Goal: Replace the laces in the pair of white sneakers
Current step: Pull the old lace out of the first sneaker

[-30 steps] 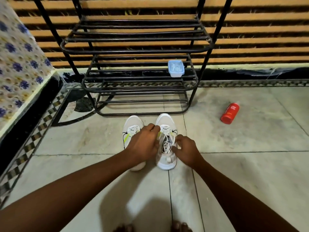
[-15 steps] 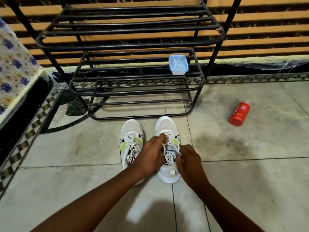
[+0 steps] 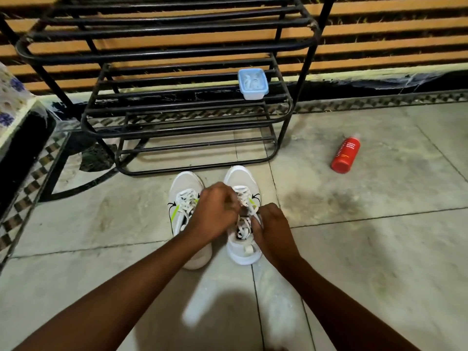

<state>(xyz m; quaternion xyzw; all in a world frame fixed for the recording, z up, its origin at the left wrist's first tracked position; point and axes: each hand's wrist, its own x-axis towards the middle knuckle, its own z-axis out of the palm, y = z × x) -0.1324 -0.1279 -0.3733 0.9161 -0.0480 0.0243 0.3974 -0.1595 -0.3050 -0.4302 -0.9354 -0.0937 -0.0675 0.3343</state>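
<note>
Pair of white sneakers (image 3: 188, 219) stands on the floor (image 3: 354, 249) just before the shoe rack (image 3: 177, 122). Left hand (image 3: 215, 214) and right hand (image 3: 272, 226) pinch the lace (image 3: 244, 198) of the right-side sneaker. Judged step: unlacing. Next: draw the lace from the eyelets.

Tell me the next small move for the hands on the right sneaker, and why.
Probably pull the lace loose from the top eyelets. Both the left hand and the right hand already pinch at the lace on the right sneaker, which is still laced, as is the left sneaker.
</note>
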